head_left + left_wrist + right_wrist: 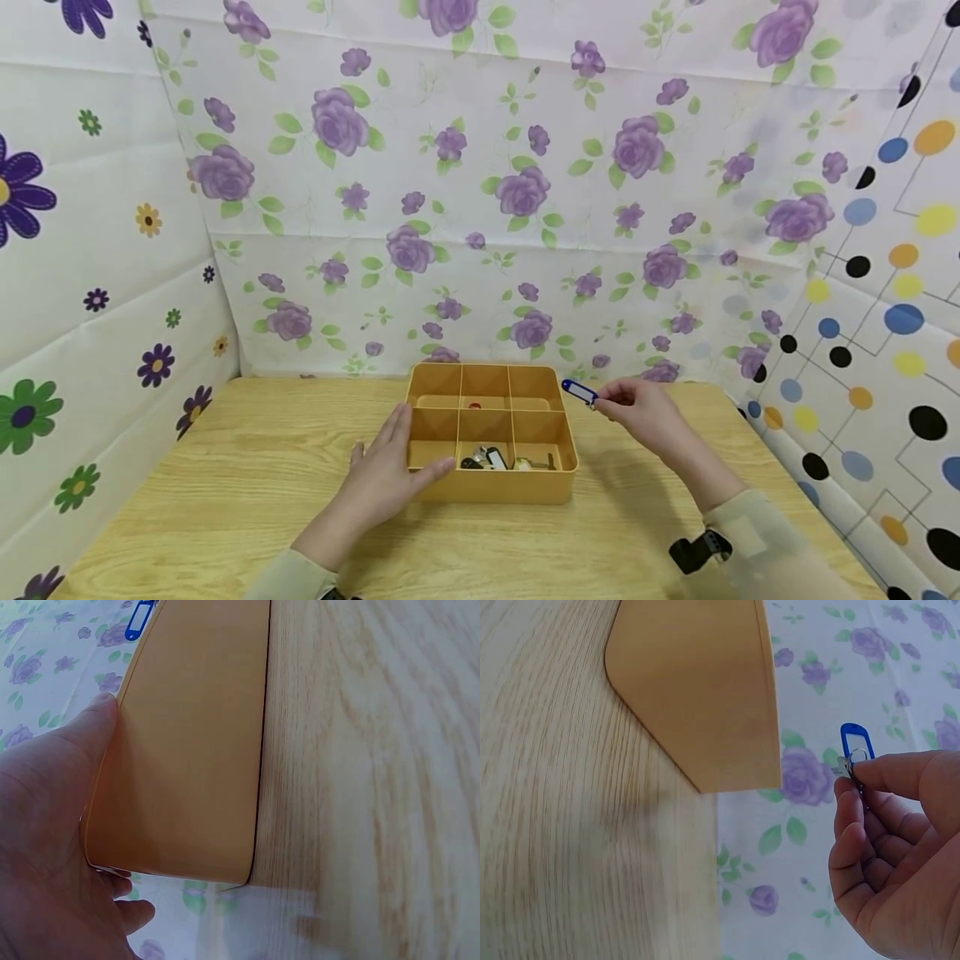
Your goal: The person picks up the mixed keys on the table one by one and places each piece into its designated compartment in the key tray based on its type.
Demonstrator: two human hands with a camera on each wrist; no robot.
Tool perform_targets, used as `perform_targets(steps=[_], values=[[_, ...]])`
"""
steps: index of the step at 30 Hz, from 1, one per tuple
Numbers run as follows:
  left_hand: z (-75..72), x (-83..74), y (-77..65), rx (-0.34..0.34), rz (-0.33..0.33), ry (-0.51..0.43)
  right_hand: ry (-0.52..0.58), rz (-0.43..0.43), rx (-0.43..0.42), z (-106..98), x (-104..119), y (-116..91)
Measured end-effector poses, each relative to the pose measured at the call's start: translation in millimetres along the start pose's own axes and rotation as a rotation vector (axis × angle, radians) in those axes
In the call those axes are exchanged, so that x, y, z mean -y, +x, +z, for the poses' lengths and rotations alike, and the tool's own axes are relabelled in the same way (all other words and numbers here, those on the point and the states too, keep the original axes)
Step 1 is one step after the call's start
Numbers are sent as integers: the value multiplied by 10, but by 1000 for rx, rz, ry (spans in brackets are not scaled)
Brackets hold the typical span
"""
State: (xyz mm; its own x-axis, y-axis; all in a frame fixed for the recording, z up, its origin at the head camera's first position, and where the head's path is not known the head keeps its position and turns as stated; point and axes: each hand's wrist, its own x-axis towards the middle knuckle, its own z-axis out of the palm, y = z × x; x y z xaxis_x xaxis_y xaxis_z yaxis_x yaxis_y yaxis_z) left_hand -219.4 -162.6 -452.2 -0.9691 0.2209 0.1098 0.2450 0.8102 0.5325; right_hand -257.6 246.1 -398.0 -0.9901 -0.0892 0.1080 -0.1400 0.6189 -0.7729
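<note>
A tan organizer box (495, 487) with several compartments sits on the table. My left hand (386, 467) rests against its front left corner, thumb along the front rim and fingers extended on the left side. In the left wrist view, the thumb (97, 724) touches the rim. My right hand (645, 412) pinches the metal key end of a blue key tag (580, 392), held up beside the box's right rim. A silver ring (859, 755) joins tag and key, the key mostly hidden by the fingers. Black key tags (495, 457) and keys (536, 463) lie in the front compartments.
A small red item (476, 406) shows in the back middle compartment. Under everything is a wood-grain table (247, 492). Flowered cloth (450, 208) hangs behind it, with a dotted cloth (892, 358) along the right.
</note>
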Motion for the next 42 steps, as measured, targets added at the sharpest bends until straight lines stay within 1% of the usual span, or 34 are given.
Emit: perform_targets(steps=[10, 23, 32, 38, 42], values=[[13, -2, 10, -1, 3, -6, 45, -20, 35, 138, 175, 10], [50, 28, 49, -7, -2, 5, 24, -31, 79, 340, 389, 46], [68, 32, 39, -6, -12, 5, 40, -78, 117, 526, 521, 72], [40, 22, 23, -14, -4, 7, 42, -98, 127, 625, 636, 70], [15, 11, 24, -7, -5, 9, 49, -107, 142, 685, 704, 84]])
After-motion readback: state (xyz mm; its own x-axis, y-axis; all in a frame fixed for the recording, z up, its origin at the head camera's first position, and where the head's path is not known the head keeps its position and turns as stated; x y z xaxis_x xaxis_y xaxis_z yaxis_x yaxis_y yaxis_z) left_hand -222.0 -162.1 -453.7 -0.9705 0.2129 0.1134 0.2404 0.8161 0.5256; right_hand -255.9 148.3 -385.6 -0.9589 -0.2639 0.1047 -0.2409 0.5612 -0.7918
